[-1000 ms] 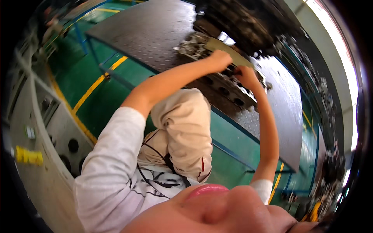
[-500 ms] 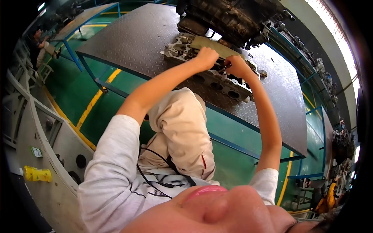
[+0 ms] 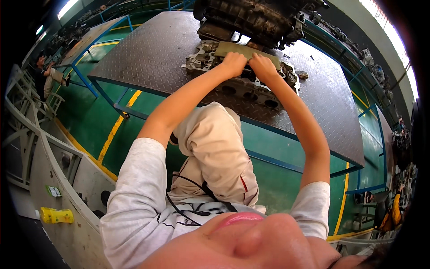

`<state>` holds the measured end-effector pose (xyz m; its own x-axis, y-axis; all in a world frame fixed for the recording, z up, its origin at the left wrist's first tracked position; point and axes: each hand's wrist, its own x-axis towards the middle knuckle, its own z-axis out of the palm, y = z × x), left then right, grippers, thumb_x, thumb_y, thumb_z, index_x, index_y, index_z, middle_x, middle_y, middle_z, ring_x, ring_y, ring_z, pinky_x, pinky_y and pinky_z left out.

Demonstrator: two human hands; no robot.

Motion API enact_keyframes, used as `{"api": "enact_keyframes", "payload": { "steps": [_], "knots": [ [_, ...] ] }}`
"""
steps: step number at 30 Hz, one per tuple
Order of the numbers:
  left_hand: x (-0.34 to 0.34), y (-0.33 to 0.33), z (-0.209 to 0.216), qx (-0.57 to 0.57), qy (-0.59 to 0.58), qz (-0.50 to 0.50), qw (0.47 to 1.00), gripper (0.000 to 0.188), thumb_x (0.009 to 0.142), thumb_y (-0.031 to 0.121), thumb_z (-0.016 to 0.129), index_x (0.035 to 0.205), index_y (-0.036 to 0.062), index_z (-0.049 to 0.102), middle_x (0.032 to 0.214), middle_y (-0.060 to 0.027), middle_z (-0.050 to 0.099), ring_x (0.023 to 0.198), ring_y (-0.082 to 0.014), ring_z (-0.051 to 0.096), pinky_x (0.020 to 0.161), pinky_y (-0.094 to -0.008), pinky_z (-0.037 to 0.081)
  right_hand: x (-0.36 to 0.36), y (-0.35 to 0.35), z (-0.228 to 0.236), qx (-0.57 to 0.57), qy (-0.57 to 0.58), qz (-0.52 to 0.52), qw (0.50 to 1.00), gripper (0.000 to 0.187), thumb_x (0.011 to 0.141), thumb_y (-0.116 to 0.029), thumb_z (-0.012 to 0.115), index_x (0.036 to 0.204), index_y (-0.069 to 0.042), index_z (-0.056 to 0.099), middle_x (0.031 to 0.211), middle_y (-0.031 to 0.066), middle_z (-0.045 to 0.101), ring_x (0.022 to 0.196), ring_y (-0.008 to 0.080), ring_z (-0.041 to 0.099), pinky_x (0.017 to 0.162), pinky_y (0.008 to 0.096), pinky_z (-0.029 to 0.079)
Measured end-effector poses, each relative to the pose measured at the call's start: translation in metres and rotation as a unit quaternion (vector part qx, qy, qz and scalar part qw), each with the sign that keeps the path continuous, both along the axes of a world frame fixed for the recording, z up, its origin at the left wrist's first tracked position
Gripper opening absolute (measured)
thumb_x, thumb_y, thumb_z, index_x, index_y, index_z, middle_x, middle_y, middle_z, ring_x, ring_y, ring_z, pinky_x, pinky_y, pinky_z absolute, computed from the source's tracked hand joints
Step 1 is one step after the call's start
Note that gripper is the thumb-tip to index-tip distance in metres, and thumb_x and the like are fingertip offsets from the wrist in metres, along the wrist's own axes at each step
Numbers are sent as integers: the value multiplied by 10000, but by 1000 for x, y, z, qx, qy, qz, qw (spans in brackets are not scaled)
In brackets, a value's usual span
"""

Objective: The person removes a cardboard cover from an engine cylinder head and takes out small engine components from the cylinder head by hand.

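A metal engine cylinder head lies on the steel-plate table, its round ports toward me. My left hand is closed over its middle, knuckles up. Right beside it, almost touching, my right hand is closed too, with thumb and fingers pressed together. Whatever the fingers of either hand grip is hidden. Just beyond both hands, a flat olive-tan strip lies lengthwise along the cylinder head.
A large dark engine block stands behind the cylinder head. Small bolts lie on the checkered table at the right. A yellow bottle rests on a pale surface at lower left. Someone sits at far left.
My right hand has moved left, up beside my left hand. Its fingers have turned away from the small dark thing they were at. The whole view has shifted slightly.
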<state>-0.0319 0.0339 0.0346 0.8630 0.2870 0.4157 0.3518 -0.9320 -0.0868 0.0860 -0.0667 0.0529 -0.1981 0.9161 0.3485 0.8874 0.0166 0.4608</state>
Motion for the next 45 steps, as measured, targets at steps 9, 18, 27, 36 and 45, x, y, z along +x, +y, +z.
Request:
{"api": "enact_keyframes", "payload": {
  "steps": [9, 18, 27, 36, 45],
  "knots": [
    [-17, -17, 64, -15, -38, -12, 999, 252, 698, 269, 649, 772, 28, 659, 779, -167, 633, 784, -344, 610, 699, -414, 489, -17, -14, -12, -3, -16, -19, 1000, 129, 651, -41, 639, 779, -55, 651, 898, 109, 570, 864, 248, 592, 703, 316, 519],
    [-44, 7, 90, -80, -65, -31, 994, 358, 742, 347, 661, 862, 10, 671, 787, -157, 643, 741, -302, 614, 675, -379, 480, -13, -13, -14, -19, 60, -29, 998, 138, 660, -26, 644, 793, -58, 662, 947, 131, 578, 916, 274, 589, 776, 349, 503],
    [-67, 21, 86, -420, -71, -62, 903, 347, 815, 340, 659, 865, -3, 679, 683, -29, 580, 616, -98, 501, 596, -234, 421, -1, -13, -11, -35, 235, -20, 971, 171, 677, -119, 648, 776, 18, 627, 877, 191, 582, 879, 360, 575, 792, 414, 463],
    [-82, 35, 69, -582, -110, -97, 800, 313, 838, 322, 643, 839, 9, 655, 692, -18, 578, 618, -95, 523, 578, -225, 444, -13, -11, -6, -84, 208, -66, 972, 124, 689, -77, 638, 781, 5, 638, 859, 197, 628, 855, 362, 606, 771, 417, 488],
    [-78, 41, 54, -627, -153, -84, 759, 246, 858, 297, 616, 830, 53, 627, 705, 7, 547, 629, -70, 505, 585, -194, 425, -15, -6, -10, -32, 193, -69, 978, 201, 713, -191, 691, 807, -22, 636, 791, 184, 630, 797, 352, 614, 714, 422, 493]
  ]
}}
